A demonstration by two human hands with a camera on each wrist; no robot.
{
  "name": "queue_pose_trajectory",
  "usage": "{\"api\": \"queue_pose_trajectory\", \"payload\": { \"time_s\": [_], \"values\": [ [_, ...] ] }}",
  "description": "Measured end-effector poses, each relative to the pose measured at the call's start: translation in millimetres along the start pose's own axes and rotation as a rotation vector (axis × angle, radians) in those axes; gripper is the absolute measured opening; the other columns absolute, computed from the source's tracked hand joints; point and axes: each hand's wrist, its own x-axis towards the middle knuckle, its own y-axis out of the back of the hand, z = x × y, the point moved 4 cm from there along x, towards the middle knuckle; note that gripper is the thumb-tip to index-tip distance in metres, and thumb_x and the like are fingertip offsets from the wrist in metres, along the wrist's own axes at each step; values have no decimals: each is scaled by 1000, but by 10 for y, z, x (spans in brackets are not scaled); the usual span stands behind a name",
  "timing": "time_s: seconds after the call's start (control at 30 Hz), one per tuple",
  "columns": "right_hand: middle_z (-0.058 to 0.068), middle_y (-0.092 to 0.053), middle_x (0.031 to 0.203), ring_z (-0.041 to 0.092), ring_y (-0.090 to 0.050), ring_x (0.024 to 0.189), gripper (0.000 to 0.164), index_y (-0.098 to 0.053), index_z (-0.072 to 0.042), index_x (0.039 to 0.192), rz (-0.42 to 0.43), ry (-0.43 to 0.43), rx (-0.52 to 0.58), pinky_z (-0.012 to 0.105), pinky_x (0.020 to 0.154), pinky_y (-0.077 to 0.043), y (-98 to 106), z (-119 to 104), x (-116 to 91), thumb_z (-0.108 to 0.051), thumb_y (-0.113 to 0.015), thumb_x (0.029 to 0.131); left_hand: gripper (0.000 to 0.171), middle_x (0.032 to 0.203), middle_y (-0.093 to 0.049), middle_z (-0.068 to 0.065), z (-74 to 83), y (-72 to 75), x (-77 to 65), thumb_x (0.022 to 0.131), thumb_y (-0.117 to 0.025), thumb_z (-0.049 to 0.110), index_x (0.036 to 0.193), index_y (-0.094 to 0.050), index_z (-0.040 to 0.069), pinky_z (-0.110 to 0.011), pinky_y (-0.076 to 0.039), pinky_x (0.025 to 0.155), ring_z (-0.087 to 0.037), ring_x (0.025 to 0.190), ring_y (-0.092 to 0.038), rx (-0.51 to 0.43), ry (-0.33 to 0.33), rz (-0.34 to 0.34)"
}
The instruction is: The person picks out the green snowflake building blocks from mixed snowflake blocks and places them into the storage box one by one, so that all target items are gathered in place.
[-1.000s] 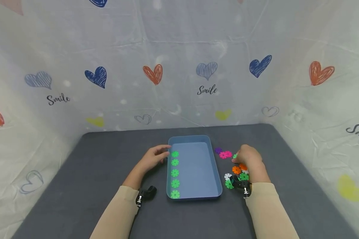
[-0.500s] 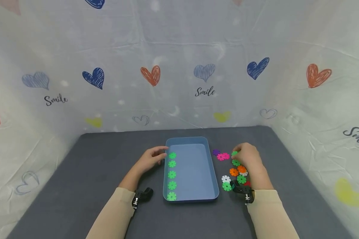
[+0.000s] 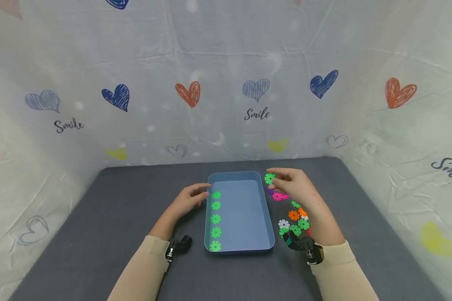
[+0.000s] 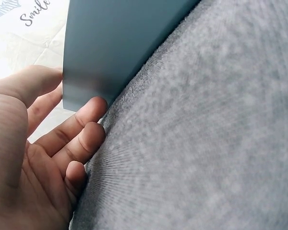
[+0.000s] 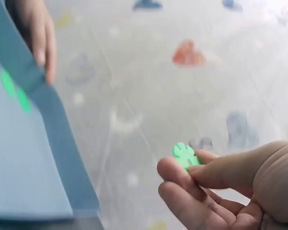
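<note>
My right hand (image 3: 295, 184) pinches a green plastic snowflake disc (image 3: 270, 178) between thumb and fingertips, raised beyond the blue tray's far right side. The right wrist view shows the same green disc (image 5: 185, 154) held at the fingertips. My left hand (image 3: 188, 200) touches the tray's left rim with relaxed fingers. In the left wrist view its fingertips (image 4: 93, 109) lie against the tray's outer wall (image 4: 110, 52). Inside the blue tray (image 3: 245, 209), several green discs (image 3: 216, 219) form a column along the left side.
Right of the tray, loose discs lie on the dark cloth: pink ones (image 3: 280, 196), a purple one (image 3: 270, 191) partly hidden, orange (image 3: 294, 215), white (image 3: 283, 224), green (image 3: 303, 224) and a bit of red. A heart-printed white sheet (image 3: 218, 121) stands behind the table.
My right hand has picked up a green disc from the loose group and carried it up and leftward, towards the tray. The left hand stays at the tray's rim.
</note>
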Motion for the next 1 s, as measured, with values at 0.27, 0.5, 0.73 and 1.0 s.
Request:
{"api": "queue_pose_trajectory", "payload": {
  "time_s": [0.27,0.5,0.73,1.0],
  "values": [
    [14,-63,99,30,-72,101,41,-60,5,139,-271,20,128,39,88,-57,-561,-99,56,-5,-66,100,40,102,-68,-9,-1,39,1,103,-67,25,138,-64,9,-37,-48,69,-23,73,-60,3,-5,16],
    [9,-72,88,23,-73,86,33,-69,7,126,-475,-5,37,40,84,-59,-1003,-31,2,-3,-72,95,40,101,-68,-10,35,30,-16,103,-67,23,139,-63,7,-39,-48,69,-25,73,-60,1,6,12],
    [-2,-65,67,8,-59,61,20,-79,-5,105,-611,114,-276,25,60,-48,-1326,43,-79,0,-81,86,40,98,-68,-8,-14,21,12,103,-67,26,139,-64,9,-37,-48,68,-22,73,-60,4,4,7],
    [-8,-65,65,4,-54,56,17,-81,-12,96,-645,174,-482,23,55,-44,-1495,102,-162,-3,-86,82,43,99,-68,-15,-6,4,10,102,-68,25,140,-62,6,-40,-47,69,-27,74,-60,-19,-7,9]
  ]
}}
